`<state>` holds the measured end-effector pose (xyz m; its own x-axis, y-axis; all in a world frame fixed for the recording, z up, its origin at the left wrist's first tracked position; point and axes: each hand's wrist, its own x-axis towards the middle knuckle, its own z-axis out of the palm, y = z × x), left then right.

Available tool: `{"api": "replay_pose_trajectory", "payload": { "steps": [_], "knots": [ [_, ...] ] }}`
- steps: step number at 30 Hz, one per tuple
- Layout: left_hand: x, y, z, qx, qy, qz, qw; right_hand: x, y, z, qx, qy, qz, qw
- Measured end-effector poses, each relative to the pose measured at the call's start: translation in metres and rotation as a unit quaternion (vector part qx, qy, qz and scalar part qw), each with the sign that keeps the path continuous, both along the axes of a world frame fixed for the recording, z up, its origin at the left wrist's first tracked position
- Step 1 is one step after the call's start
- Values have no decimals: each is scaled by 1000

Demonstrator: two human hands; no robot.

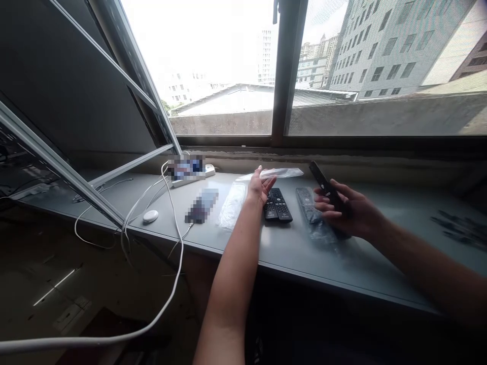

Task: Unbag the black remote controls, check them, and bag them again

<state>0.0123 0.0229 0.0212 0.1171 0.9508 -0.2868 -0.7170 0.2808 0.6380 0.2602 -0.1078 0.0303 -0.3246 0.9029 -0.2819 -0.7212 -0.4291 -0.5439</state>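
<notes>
My left hand is raised over the desk with a thin clear plastic bag between thumb and fingers, the bag stretching out to the right. My right hand grips a black remote control, tilted with its far end up. Two more black remotes lie side by side on the desk, just right of my left wrist. Beneath and beside my right hand are remotes in clear plastic wrapping, partly hidden by the fingers. A pile of clear plastic bags rests left of my left forearm.
A blurred-out phone-like item with a cable lies left of the bags. Farther left are a round white object, a white power strip and a looping white cable. Dark slender items lie far right. A metal frame leans at left.
</notes>
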Motion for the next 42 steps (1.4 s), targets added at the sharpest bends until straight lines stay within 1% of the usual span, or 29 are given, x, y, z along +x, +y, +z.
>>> {"api": "replay_pose_trajectory", "payload": {
  "steps": [6, 12, 16, 21, 26, 31, 36, 39, 42],
  "knots": [
    [5, -2, 2, -2, 11, -13, 1000, -4, -2, 6, 11, -69, -23, 997],
    [4, -5, 5, -7, 0, -15, 1000, -4, -4, 5, 48, -34, 0, 998],
    [3, -4, 4, -9, -2, -5, 1000, -4, -5, 4, 52, -27, -1, 998],
    [3, -5, 4, -6, 3, -7, 1000, -5, -7, 4, 35, -43, 7, 998],
    [3, -7, 7, -10, 13, 1, 1000, -7, -8, 6, 48, -85, 16, 995],
    [3, -8, 9, -12, 16, 4, 1000, -6, -6, 5, 60, -61, 26, 996],
    [3, -8, 8, -14, 13, 4, 1000, -4, -4, 1, 45, -23, 19, 999],
    [3, -8, 7, -11, 12, 2, 1000, -4, -3, 1, 23, -3, 7, 1000],
    [3, -7, 6, -8, 13, 3, 1000, -5, -4, 3, -3, -21, -7, 1000]
  ]
}}
